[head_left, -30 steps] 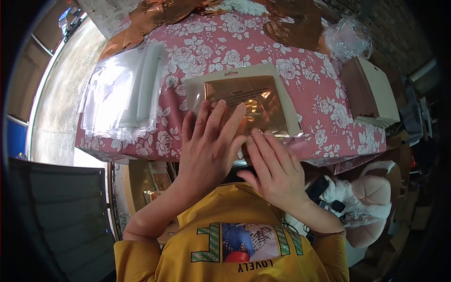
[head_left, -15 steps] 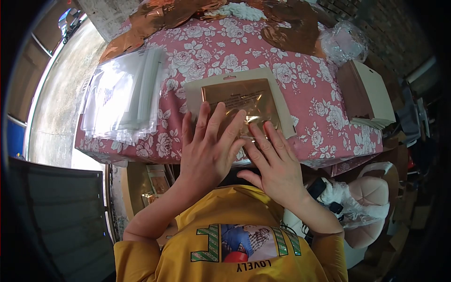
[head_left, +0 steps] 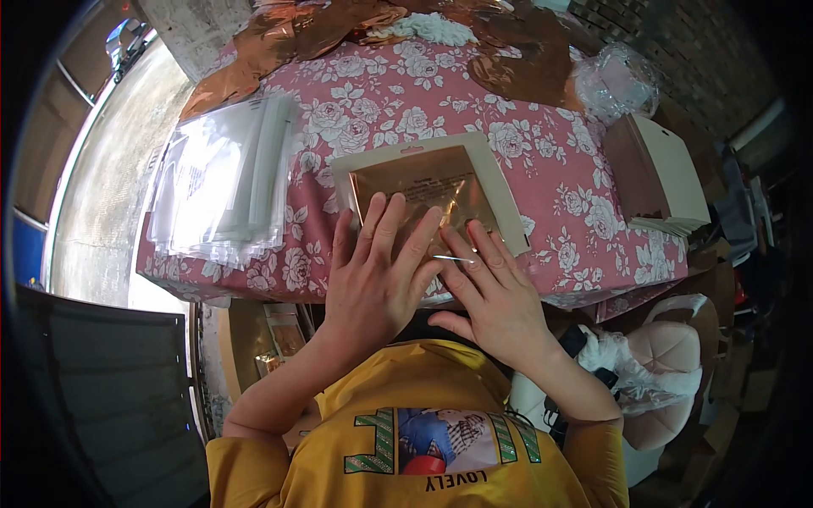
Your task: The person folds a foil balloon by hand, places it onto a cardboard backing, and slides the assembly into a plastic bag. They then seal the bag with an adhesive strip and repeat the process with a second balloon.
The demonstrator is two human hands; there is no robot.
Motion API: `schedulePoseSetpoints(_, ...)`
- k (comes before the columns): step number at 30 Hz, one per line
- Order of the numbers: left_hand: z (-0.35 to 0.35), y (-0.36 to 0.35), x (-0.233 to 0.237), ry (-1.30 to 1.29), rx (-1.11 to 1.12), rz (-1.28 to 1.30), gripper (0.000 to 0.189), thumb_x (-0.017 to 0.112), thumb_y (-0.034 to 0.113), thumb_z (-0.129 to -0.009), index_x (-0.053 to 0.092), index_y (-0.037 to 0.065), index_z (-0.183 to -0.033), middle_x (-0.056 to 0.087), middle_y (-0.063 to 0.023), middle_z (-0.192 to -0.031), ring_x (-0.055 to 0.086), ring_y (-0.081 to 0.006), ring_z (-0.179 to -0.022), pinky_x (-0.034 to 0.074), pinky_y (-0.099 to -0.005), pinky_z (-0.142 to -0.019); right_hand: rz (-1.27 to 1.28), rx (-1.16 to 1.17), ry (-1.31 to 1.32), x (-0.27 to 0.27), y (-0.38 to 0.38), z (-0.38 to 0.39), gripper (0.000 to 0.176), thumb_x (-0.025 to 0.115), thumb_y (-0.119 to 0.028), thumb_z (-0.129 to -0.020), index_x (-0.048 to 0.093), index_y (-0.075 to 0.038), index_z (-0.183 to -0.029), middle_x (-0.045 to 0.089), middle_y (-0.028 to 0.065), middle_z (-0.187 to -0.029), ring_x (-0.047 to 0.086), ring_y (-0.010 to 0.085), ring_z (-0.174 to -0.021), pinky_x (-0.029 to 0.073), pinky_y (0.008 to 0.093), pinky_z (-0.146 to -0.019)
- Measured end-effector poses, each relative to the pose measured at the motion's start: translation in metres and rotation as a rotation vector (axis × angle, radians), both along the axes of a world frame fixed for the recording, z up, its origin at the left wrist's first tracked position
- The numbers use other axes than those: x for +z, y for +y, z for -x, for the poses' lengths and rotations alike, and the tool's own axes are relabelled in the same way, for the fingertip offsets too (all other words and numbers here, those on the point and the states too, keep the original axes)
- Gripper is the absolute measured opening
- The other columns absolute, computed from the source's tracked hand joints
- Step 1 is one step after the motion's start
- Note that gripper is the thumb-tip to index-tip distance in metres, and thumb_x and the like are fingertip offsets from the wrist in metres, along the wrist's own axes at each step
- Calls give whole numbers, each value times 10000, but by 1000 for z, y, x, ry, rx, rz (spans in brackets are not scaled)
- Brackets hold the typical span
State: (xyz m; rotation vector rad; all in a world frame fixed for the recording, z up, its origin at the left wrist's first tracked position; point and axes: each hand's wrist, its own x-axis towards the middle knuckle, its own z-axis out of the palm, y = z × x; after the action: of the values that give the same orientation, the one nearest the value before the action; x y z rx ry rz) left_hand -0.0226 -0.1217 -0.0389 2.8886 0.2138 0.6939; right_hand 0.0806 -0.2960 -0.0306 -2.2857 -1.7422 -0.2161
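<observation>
A folded copper-coloured foil piece (head_left: 415,173) under clear plastic with small printed text lies over a beige card (head_left: 479,146) that has a hang hole at its far edge. My left hand (head_left: 373,271) rests palm down on the near left part of this package, fingers spread. Beside it, my right hand (head_left: 493,296) lies flat over the near right part, fingers stretched out and thumb apart. A thin bright line, perhaps a plastic edge catching light, crosses near the right fingertips. The package's near edge is hidden under both hands.
Clear plastic bags (head_left: 222,182) are stacked at the left on the pink floral tablecloth (head_left: 576,207). Beige cards (head_left: 665,169) stand piled at the right. Copper foil sheets (head_left: 284,46) and white fibre (head_left: 428,25) lie along the back. A wrapped chair (head_left: 665,364) stands at the right.
The package has shifted slightly towards me, and the foil piece sits further left on the card. Both hands stay flat on it, with the left fingertips a little nearer to me.
</observation>
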Motion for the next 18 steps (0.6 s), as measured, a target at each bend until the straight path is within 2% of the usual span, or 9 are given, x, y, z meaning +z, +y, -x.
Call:
schedulePoseSetpoints(2,-1,0,-2,-22,5,4,589,617,435,-939,481,233,-1475,418,-158,-1489,395,-329,-1403,265,-539,-1151,6,-4,2,0,0,1,780,678,-540,-830,480,-84,-1431,392,131,-1543,306,374,-1457,303,490,-1181)
schedulePoseSetpoints(4,-1,1,-2,-14,-1,-2,616,620,465,-928,471,241,-1483,418,-169,-1488,404,-336,-1395,273,-540,-1143,-28,0,33,1,0,1,714,688,-516,-822,552,-31,-1328,377,128,-1556,295,357,-1469,309,501,-1181)
schedulePoseSetpoints(8,0,1,1,3,-28,-23,693,627,546,-893,451,260,-1499,416,-194,-1483,418,-356,-1376,289,-541,-1124,-110,36,81,-2,-4,-2,762,739,-435,-812,500,2,-1389,401,166,-1534,353,359,-1443,334,487,-1169)
schedulePoseSetpoints(9,1,1,3,9,-34,-19,725,666,515,-871,448,224,-1499,381,-157,-1527,402,-345,-1401,278,-523,-1140,-137,55,89,-3,-7,-4,782,755,-406,-808,480,9,-1410,415,177,-1523,378,358,-1430,349,481,-1161)
schedulePoseSetpoints(12,0,1,1,8,-30,-51,684,675,501,-867,486,246,-1473,390,-154,-1519,420,-365,-1385,286,-529,-1133,-225,190,-5,-4,-22,-11,623,731,-337,-861,562,-8,-1362,521,159,-1441,467,307,-1377,400,417,-1139)
schedulePoseSetpoints(13,-1,-1,2,17,-17,-45,654,678,508,-854,514,289,-1448,421,-182,-1482,428,-356,-1376,302,-546,-1109,-278,226,37,3,-26,-11,511,739,-287,-859,633,-36,-1291,601,138,-1358,564,283,-1287,465,402,-1083)
schedulePoseSetpoints(15,-1,-1,5,23,-27,-14,635,725,446,-829,544,281,-1414,439,-192,-1473,434,-369,-1372,301,-555,-1109,-353,197,-31,17,-48,-17,481,758,-264,-840,655,-69,-1267,655,101,-1291,640,272,-1182,519,388,-1016)
schedulePoseSetpoints(16,-1,-2,7,25,-30,-4,626,731,434,-826,553,277,-1405,438,-199,-1474,432,-372,-1374,300,-555,-1109,-425,145,-69,36,-57,-30,375,767,-204,-822,701,-86,-1172,711,88,-1167,707,264,-1004,573,373,-878)
schedulePoseSetpoints(18,-1,-1,8,35,-36,13,592,733,405,-829,578,262,-1383,436,-217,-1477,428,-378,-1377,294,-554,-1112,-379,-219,-241,64,-77,-71,286,770,-170,-815,719,-67,-1077,720,117,-1080,708,279,-898,570,372,-772)
